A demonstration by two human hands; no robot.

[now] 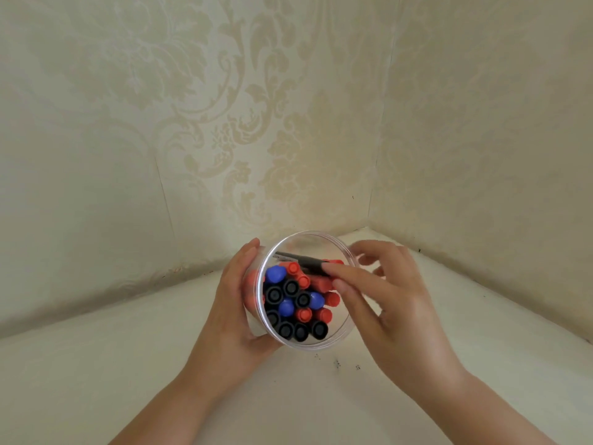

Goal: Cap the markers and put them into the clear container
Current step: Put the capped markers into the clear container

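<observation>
Left hand [236, 303] grips clear container [348, 326] w/ capped markers [290, 303]; right hand [390, 293], fingers loosely extended, touches black marker [306, 260] lying across top—likely last step, needs tipping in.

The scene is evenly and softly lit, fairly bright, with a warm greenish-cream cast. Light seems diffuse, from above and in front; shadows are faint. A soft shadow lies on the table [481, 348] beneath the right hand [398, 303], and a darker band runs along the far left wall's foot. Pale glare streaks the rim of the clear container [316, 234]. The picture is slightly soft throughout, with smeared compression texture. Wide-angle distortion bends the wall seams and table edges outward toward the frame's sides.
</observation>
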